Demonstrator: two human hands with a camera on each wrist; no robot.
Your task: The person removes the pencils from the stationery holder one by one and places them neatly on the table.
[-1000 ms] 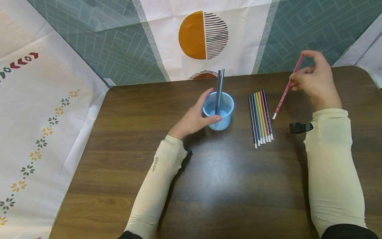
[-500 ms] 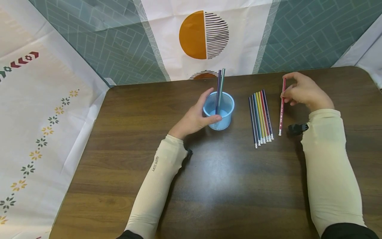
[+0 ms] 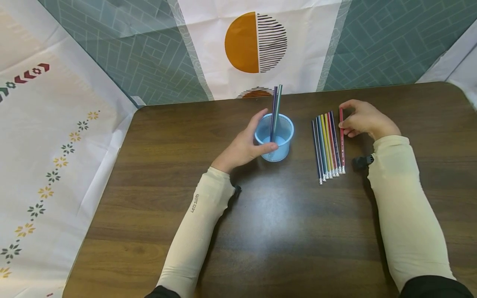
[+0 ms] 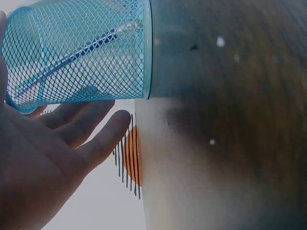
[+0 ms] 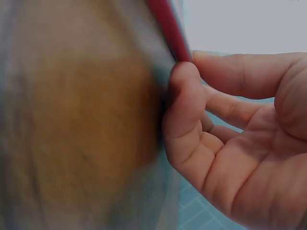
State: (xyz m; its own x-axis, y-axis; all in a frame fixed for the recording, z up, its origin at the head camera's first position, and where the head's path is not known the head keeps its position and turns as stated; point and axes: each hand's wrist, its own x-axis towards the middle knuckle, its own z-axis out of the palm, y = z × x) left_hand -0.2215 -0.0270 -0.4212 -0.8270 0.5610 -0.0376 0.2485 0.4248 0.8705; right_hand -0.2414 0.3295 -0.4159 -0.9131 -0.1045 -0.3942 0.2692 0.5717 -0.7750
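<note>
Red pencil [image 3: 342, 145] and the right hand [image 3: 367, 120] pinching it now sit closer to the blue cup [image 3: 282, 149] than in the earlier frame, where a plain gap separates them from the row of pencils [image 3: 328, 145]; cup and row keep their places. In the head view, the red pencil is at the far-right end of that row, well to the right of the cup, its eraser end toward the person; whether it touches its neighbour I cannot tell. Left of the cup, the left hand [image 3: 242, 147] spreads round it, thumb in front, fingers behind, while two standing pencils [image 3: 274, 109] rise out of it. The left wrist view shows those fingers loosely extended beside the mesh; how firmly they press is unclear. In the right wrist view, thumb and forefinger close on the red pencil, with the background blurred. From here, the likeliest mishap seems to be a nudge: if the red pencil moves any further toward the cup, it could push the row askew or set the nearest pencil rolling. Lesser risk: a careless shove from the left hand could slide or tip the cup, since its pencils stand tall.
</note>
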